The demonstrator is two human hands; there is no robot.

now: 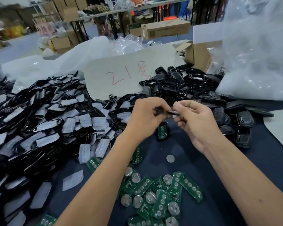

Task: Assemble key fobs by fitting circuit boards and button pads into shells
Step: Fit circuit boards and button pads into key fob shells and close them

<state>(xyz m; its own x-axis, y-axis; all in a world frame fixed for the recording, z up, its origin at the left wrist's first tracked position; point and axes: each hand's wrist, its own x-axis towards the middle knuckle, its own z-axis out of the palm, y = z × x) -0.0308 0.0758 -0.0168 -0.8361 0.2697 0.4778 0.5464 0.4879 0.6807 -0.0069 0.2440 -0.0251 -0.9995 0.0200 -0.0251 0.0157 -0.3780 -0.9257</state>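
a small black fob part (167,111) sits pinched between both hands above the dark blue table (193,162), mid-frame; too blurred and covered to tell shell from pad. left hand (144,118) has fingers curled round its left end, right hand (194,118) pinches the right end with thumb and forefinger, other fingers curled loosely. just below the hands a single green circuit board (162,132) lies on the table, partly under the left wrist. nearer the camera a loose heap of green circuit boards (162,196) with round silver coin cells on some, one lone coin cell (170,158) apart between heap and hands. left side: big pile of black shells with whitish button pads (44,121) on top, spilling to the table edge. behind-right of the hands: pile of empty black shells (175,82), darker rubbery pieces (242,123) further right. cardboard sheet with red marker writing (131,70) stands between the piles. clear plastic bags (258,46) at right and back, cardboard boxes (163,30) on the floor beyond.
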